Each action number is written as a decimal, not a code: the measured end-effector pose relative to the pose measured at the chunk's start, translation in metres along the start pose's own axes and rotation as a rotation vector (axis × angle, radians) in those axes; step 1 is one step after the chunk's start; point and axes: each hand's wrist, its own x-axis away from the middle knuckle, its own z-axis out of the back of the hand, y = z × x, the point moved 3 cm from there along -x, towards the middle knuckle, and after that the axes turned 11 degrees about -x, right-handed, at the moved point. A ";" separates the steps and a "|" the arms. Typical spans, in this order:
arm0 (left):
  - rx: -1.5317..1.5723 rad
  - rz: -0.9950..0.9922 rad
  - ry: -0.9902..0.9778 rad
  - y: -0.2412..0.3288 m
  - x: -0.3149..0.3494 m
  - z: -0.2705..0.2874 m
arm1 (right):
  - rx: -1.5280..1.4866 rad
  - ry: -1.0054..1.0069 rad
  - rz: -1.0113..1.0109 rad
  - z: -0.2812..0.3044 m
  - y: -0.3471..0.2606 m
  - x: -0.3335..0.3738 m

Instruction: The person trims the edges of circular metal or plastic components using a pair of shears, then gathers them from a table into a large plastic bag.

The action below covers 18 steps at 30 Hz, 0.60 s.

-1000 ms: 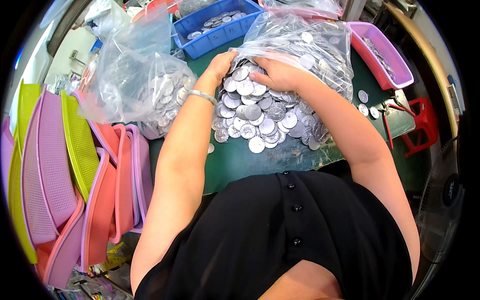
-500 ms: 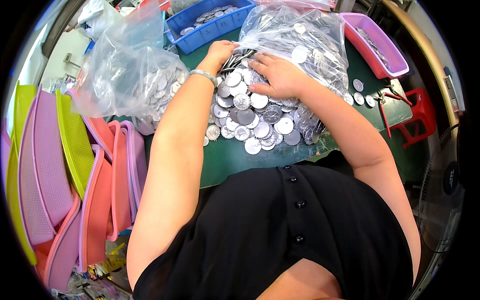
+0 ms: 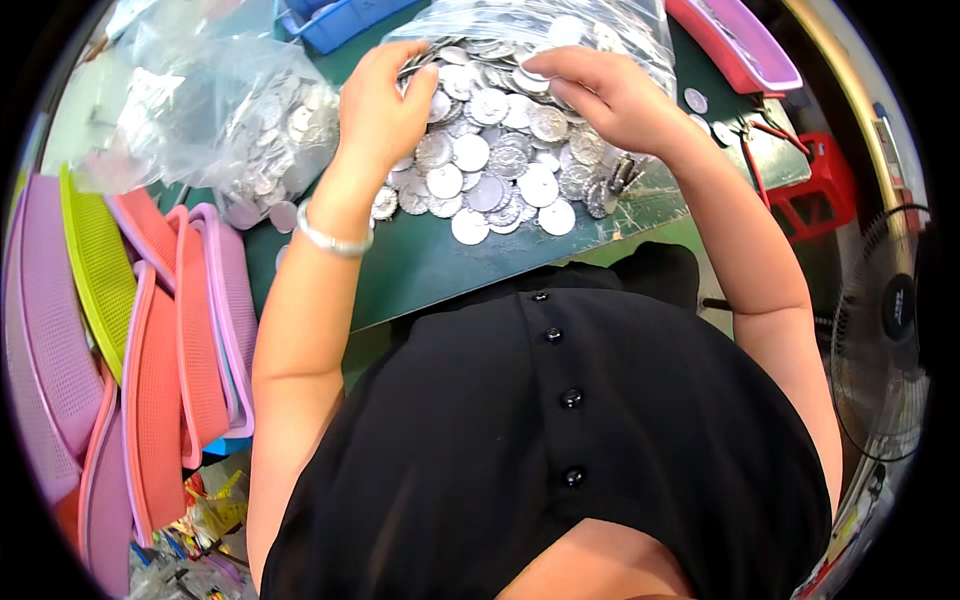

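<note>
Silver-coloured round metal discs (image 3: 505, 160) lie in a loose heap on the green tabletop, spilling from the mouth of a clear plastic bag (image 3: 620, 25). My left hand (image 3: 385, 105), with a pale bangle at the wrist, curves around the heap's left side. Its thumb and fingers are apart, and a few discs show between them. On the heap's right, my right hand (image 3: 620, 98) is bent with its fingertips at a disc near the bag's mouth. That hand's fingers are spaced from the thumb and neither hand has a clear grip on a disc.
Another clear bag of discs (image 3: 270, 125) stands at the left. A blue bin (image 3: 345, 22) and a pink basket (image 3: 765, 50) are at the back. Red-handled pliers (image 3: 755, 165) lie by a red stool (image 3: 825, 190). Stacked plastic baskets (image 3: 160, 400) fill the left; a fan (image 3: 880, 340) is right.
The view has shifted, so the table sits higher in the picture. My right hand has lifted from lying flat on the discs to a bent pose, and my left hand has turned, opening its thumb outward.
</note>
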 end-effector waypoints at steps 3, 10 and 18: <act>0.068 -0.127 0.041 0.029 0.034 -0.001 | 0.046 0.086 -0.002 0.020 -0.008 0.037; 0.177 -0.499 -0.208 0.107 0.081 -0.030 | -0.051 0.258 -0.364 0.017 -0.011 0.121; -0.023 -0.562 -0.296 0.123 0.083 -0.056 | -0.211 0.338 -0.437 -0.008 0.004 0.144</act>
